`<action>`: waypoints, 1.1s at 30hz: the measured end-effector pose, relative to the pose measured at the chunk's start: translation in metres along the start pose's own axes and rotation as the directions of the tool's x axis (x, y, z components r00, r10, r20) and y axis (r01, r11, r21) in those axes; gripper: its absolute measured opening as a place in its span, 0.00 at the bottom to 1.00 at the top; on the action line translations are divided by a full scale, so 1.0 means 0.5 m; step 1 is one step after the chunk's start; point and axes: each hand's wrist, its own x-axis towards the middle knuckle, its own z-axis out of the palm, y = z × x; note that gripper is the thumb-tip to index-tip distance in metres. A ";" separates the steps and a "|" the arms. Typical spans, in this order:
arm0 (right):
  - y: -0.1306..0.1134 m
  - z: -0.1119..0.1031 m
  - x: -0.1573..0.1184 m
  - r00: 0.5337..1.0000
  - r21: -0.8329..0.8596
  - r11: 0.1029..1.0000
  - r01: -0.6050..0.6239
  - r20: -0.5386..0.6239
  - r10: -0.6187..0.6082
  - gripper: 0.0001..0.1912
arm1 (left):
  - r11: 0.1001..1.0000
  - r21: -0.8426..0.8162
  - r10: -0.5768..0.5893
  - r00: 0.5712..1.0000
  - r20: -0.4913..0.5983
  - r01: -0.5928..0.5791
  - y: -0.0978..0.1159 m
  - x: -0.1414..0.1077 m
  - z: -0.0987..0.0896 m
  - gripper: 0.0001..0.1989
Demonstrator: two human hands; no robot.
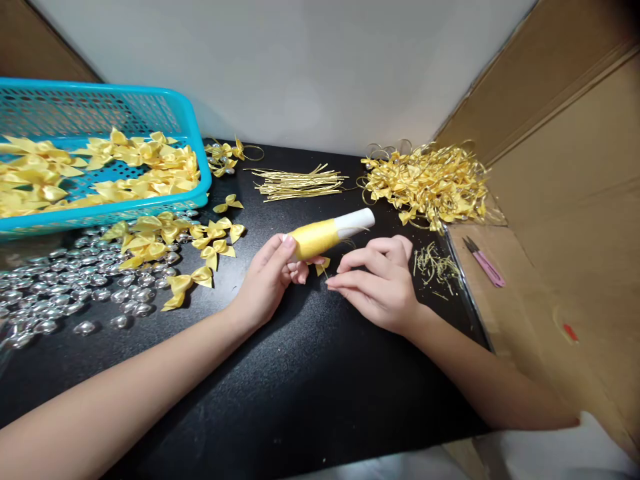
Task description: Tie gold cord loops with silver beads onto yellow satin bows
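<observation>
A white tube wound with yellow thread (316, 238) is in my left hand (270, 273), tilted up toward the right. Beneath it, a small yellow bow (323, 267) shows by my left fingertips, partly hidden by them. My right hand (383, 280) is just right of the bow, with thumb and forefinger pinched on a thin thread or wire that runs toward the bow. Another fine strand curves beside the tube's white end.
A blue basket (193, 133) of yellow bows stands at the left, with silver beads (120, 295) and loose bows (183, 287) before it. Gold wires (300, 183) lie at the back. Right are a pile of wired bows (430, 183), clippings (435, 267) and pink snips (485, 263).
</observation>
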 end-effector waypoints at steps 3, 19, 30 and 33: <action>0.020 0.003 -0.003 0.985 0.089 0.995 0.043 0.165 -0.058 0.05 | 0.995 -0.073 -0.070 0.997 -0.023 0.069 0.010 0.012 0.002 0.23; 0.178 -0.125 0.042 0.745 0.576 0.654 -0.490 -0.113 0.658 0.10 | 0.981 0.114 0.168 0.982 -0.091 -0.158 0.000 0.026 -0.025 0.15; 0.219 -0.225 0.028 0.681 -0.142 0.669 -0.730 -0.061 0.730 0.05 | 0.989 -0.057 0.107 0.934 -0.341 -0.134 0.062 0.048 -0.019 0.10; 0.237 -0.237 0.017 0.558 -0.463 0.446 -0.766 -0.135 0.819 0.05 | 0.983 -0.018 0.164 0.916 -0.367 -0.183 0.062 0.047 -0.023 0.08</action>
